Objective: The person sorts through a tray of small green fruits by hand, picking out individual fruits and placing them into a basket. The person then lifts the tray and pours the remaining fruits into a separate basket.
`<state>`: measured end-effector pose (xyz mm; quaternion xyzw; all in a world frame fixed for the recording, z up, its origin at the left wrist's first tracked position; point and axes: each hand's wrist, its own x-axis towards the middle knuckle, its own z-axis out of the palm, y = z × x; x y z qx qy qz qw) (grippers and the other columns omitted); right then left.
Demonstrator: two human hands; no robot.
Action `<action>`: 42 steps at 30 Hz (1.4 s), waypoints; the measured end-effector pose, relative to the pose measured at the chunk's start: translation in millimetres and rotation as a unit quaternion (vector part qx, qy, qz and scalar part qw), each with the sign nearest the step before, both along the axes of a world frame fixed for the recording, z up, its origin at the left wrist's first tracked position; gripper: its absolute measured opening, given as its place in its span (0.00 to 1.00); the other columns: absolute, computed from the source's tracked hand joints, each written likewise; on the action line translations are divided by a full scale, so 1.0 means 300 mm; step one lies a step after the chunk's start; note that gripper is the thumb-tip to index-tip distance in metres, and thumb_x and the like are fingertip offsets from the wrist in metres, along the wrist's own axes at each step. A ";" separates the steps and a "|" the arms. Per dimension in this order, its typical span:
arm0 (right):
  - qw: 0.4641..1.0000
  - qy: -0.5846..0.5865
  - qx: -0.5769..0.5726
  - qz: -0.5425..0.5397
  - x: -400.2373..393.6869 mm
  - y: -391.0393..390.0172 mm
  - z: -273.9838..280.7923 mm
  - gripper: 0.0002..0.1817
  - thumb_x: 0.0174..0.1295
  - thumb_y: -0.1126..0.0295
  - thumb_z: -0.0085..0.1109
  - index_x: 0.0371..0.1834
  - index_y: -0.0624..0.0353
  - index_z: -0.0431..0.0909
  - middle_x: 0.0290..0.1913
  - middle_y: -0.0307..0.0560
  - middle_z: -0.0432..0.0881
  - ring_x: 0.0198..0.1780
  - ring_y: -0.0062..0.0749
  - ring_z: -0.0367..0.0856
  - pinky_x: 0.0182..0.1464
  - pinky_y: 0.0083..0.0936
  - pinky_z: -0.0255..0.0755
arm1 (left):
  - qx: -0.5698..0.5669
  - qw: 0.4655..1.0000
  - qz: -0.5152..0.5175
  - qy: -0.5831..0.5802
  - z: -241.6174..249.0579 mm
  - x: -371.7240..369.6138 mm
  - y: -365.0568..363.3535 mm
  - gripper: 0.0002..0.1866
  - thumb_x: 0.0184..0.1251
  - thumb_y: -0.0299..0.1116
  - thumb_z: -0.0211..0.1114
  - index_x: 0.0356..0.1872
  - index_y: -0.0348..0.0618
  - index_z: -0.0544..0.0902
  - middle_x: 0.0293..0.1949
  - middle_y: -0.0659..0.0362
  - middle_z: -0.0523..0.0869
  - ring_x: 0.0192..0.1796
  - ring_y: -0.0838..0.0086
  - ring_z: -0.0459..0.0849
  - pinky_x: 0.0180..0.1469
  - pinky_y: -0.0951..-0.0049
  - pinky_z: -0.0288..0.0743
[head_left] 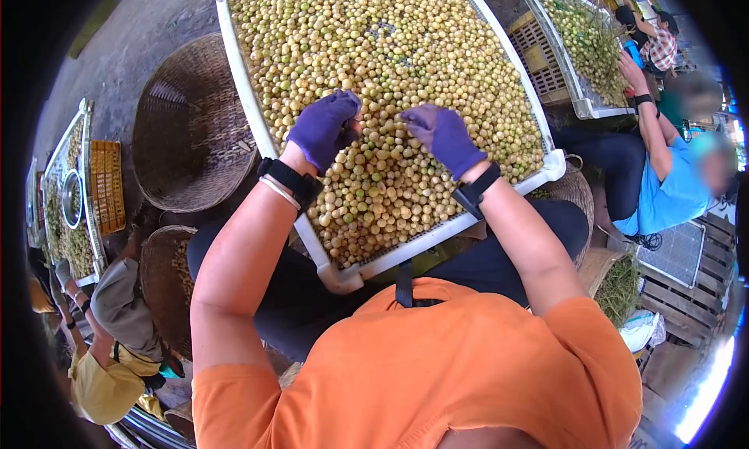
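A wide white-rimmed tray with a mesh bottom lies tilted before me, heaped with small round yellow-green fruits. Both hands wear purple gloves and are above the near half of the heap. My left hand is curled, thumb against the bent fingers, close to the fruits; what it holds, if anything, is hidden. Across a short gap, my right hand has its fingertips drawn together in a pinch just over the fruits. Whatever might be between those fingertips is too small to make out.
A large woven basket stands left of the tray, a second basket nearer me. At right, a person in blue reaches to another fruit tray. A person in yellow sits at lower left beside a further tray.
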<state>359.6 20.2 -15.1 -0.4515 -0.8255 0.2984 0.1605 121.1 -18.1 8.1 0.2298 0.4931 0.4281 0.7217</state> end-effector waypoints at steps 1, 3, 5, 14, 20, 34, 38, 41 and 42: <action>0.994 0.052 -0.075 -0.060 0.018 -0.004 0.026 0.14 0.60 0.66 0.60 0.48 0.57 0.81 0.39 0.50 0.83 0.38 0.39 0.84 0.42 0.29 0.75 | 0.020 0.996 -0.061 0.064 -0.015 -0.019 0.015 0.05 0.65 0.36 0.61 0.34 0.47 0.79 0.28 0.65 0.79 0.30 0.79 0.76 0.36 0.81 0.72; 0.989 0.056 -0.080 -0.109 0.065 -0.017 0.078 0.15 0.60 0.66 0.60 0.48 0.59 0.80 0.39 0.53 0.83 0.38 0.38 0.84 0.42 0.29 0.75 | 0.051 0.958 -0.140 0.247 -0.056 -0.007 0.045 0.08 0.63 0.38 0.60 0.36 0.46 0.82 0.25 0.63 0.82 0.27 0.71 0.81 0.35 0.74 0.74; 0.994 0.016 -0.026 -0.103 0.125 -0.038 0.077 0.15 0.60 0.66 0.60 0.48 0.60 0.80 0.39 0.54 0.82 0.39 0.39 0.84 0.43 0.30 0.75 | 0.158 0.814 -0.274 0.487 -0.062 0.019 0.068 0.10 0.64 0.36 0.56 0.39 0.44 0.83 0.32 0.55 0.85 0.36 0.63 0.84 0.41 0.66 0.76; 0.999 -0.011 0.011 -0.031 0.144 -0.114 -0.053 0.13 0.57 0.66 0.61 0.42 0.62 0.78 0.34 0.55 0.81 0.34 0.48 0.80 0.39 0.35 0.73 | 0.203 0.645 -0.332 0.658 -0.059 0.063 0.057 0.13 0.65 0.37 0.53 0.42 0.47 0.84 0.47 0.48 0.83 0.50 0.55 0.82 0.54 0.60 0.75; 0.972 0.061 -0.148 -0.170 0.224 -0.136 0.052 0.18 0.59 0.66 0.62 0.51 0.61 0.79 0.34 0.47 0.84 0.33 0.22 0.79 0.37 0.23 0.73 | 0.282 0.719 -0.300 0.559 -0.021 0.073 -0.001 0.13 0.64 0.41 0.55 0.36 0.45 0.84 0.34 0.48 0.84 0.41 0.54 0.83 0.46 0.59 0.75; 0.916 -0.269 -0.046 0.294 0.288 -0.497 0.244 0.19 0.56 0.59 0.61 0.52 0.45 0.79 0.55 0.51 0.78 0.48 0.44 0.80 0.54 0.44 0.68 | 0.355 0.614 -0.436 0.554 -0.049 0.161 -0.188 0.11 0.61 0.40 0.61 0.43 0.55 0.83 0.39 0.53 0.81 0.45 0.57 0.83 0.44 0.58 0.76; 0.939 -0.214 -0.064 0.262 0.281 -0.493 0.223 0.17 0.54 0.62 0.63 0.49 0.47 0.81 0.48 0.51 0.81 0.45 0.47 0.81 0.48 0.39 0.73 | 0.334 0.607 -0.447 0.566 -0.025 0.157 -0.186 0.13 0.60 0.40 0.62 0.46 0.56 0.83 0.40 0.53 0.81 0.45 0.57 0.83 0.45 0.59 0.76; 0.957 -0.159 -0.040 0.239 0.272 -0.420 0.285 0.16 0.55 0.65 0.63 0.48 0.50 0.81 0.41 0.50 0.83 0.42 0.47 0.82 0.44 0.37 0.75 | 0.321 0.624 -0.449 0.553 -0.001 0.147 -0.194 0.18 0.59 0.41 0.64 0.52 0.56 0.82 0.42 0.54 0.82 0.47 0.58 0.83 0.47 0.60 0.76; 0.955 -0.182 -0.051 0.228 0.259 -0.368 0.310 0.15 0.55 0.66 0.63 0.48 0.51 0.81 0.40 0.50 0.83 0.42 0.47 0.82 0.44 0.37 0.76 | 0.318 0.638 -0.433 0.551 0.008 0.144 -0.190 0.17 0.60 0.41 0.64 0.50 0.55 0.82 0.43 0.54 0.83 0.47 0.58 0.83 0.47 0.60 0.76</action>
